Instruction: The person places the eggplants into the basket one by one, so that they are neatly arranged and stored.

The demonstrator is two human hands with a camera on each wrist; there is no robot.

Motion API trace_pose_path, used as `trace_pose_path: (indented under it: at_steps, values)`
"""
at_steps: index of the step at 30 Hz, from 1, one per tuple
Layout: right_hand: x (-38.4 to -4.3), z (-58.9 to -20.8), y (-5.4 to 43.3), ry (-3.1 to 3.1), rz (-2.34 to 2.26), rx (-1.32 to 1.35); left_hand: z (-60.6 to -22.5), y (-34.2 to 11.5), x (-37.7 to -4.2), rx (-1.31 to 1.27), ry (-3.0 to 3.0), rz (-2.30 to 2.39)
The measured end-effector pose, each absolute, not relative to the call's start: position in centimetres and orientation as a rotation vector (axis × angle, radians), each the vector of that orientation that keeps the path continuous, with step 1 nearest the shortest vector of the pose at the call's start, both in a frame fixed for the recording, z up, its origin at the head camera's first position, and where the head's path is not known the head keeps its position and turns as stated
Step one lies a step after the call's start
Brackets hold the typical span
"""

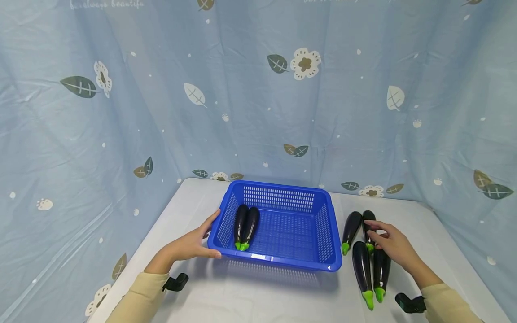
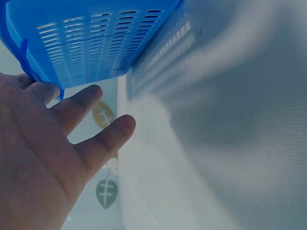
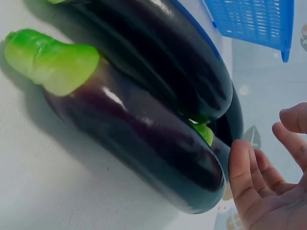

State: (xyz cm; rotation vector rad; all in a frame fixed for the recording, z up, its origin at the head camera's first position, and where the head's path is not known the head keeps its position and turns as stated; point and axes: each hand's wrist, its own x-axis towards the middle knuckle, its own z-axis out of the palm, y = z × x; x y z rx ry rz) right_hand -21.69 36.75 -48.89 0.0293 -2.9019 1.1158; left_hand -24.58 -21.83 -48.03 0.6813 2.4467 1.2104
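a blue basket [image 1: 278, 259] stands on the white bench [image 1: 246, 296], and in its left part two eggplants [image 1: 240, 224] lie side by side with their green ends toward the person. the left hand [image 1: 194, 244] is spread around the basket's near left corner, its thumb along the front and its fingers at the left rim; in the left wrist view two of those fingers stretch out straight below the rim. the right hand [image 1: 393, 244] is over the four eggplants on the bench, to the right of the basket. its thumb and fingers stand apart in a loose, fairly wide curve at the far right eggplant [image 1: 367, 216], with nothing held between them; whether they touch its skin i cannot tell. the far left eggplant [image 1: 351, 226] lies close beside that one. nearer the person are two more, the near left eggplant [image 1: 362, 267] and the near right eggplant [image 1: 381, 269], next to each other, green ends toward the person. both arms wear beige sleeves [image 1: 139, 296]. a blue curtain [image 1: 250, 121] printed with leaves and flowers hangs behind the bench.
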Motion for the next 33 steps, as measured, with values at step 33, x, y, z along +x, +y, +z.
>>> trace_pose_path:
  at_steps: [33]
  values:
    - [-20.3,-49.4,39.3,-2.906,1.045,-0.033,-48.0,-21.9,-24.5,0.654,2.450,1.199]
